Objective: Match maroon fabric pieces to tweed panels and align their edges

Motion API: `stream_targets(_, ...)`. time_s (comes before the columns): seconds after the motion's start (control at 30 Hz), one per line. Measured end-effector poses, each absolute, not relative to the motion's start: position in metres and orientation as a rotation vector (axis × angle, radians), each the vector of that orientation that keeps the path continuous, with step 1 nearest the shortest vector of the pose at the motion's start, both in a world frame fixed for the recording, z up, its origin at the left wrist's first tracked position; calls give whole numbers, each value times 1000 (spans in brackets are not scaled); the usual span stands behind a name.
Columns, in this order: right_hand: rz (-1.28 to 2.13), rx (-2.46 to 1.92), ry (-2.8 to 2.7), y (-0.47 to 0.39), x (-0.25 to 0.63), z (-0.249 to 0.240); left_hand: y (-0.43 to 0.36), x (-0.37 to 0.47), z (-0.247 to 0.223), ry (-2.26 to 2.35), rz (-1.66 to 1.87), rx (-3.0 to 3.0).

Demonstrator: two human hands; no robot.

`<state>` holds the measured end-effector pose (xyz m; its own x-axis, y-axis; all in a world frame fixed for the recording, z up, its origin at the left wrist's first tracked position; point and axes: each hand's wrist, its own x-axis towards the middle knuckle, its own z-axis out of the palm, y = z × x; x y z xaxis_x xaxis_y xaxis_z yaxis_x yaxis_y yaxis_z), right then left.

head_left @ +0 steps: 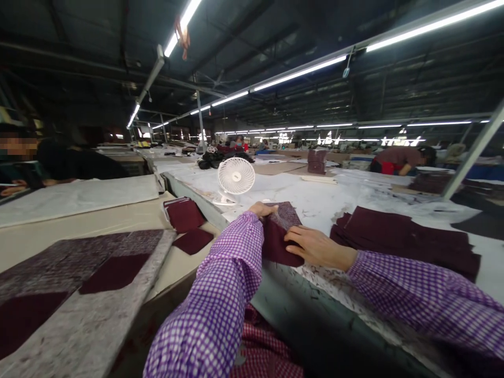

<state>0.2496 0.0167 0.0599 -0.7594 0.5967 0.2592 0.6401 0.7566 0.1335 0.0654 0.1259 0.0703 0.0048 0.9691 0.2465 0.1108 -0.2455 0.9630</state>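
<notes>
A piece of dark maroon fabric (277, 245) lies at the near edge of the white-covered table, with a speckled grey-purple part (289, 212) at its far end. My left hand (263, 209) is closed on the far left edge of this fabric, thumb on top; its other fingers are partly hidden. From the right, my right hand (317, 247) rests on the maroon part, fingers somewhat bent and apart. A white desk fan (236, 176) stands just beyond my left hand. To the right of my right hand lies a stack of maroon fabric pieces (397, 236).
Left of a gap, a lower table (189, 273) carries small maroon pieces (185, 214) and a speckled board (118, 310) with maroon patches. A fabric stack (317, 160) stands farther back. A metal post (474, 149) rises at right. Co-workers are at far left and right.
</notes>
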Motion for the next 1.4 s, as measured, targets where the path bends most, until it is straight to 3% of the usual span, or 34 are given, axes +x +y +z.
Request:
stream_targets(0.27,-248,-939,-2754,20,253,57,95,-3,90,1269,1198,1610)
stream_targets(0.5,-69,-980,-2817,21,259,77,-4,14,42,1031,1033,1803)
stream_targets(0.63,-27,-998,-2901,-1,263,100,-33,40,27,814,921,1536)
stream_targets(0.77,-152,-824,-2933,-33,249,94,-37,48,24,731,1098,1411)
stream_targets(0.93,-374,-935,-2767,-38,226,66,-26,38,8,911,1457,1210)
stream_targets(1.17,281,-1122,-2464,-19,228,66,-19,29,-7,990,1475,1245)
stream_targets(1.4,867,-1284,-2113,-15,228,69,-25,36,0,1194,1577,1747)
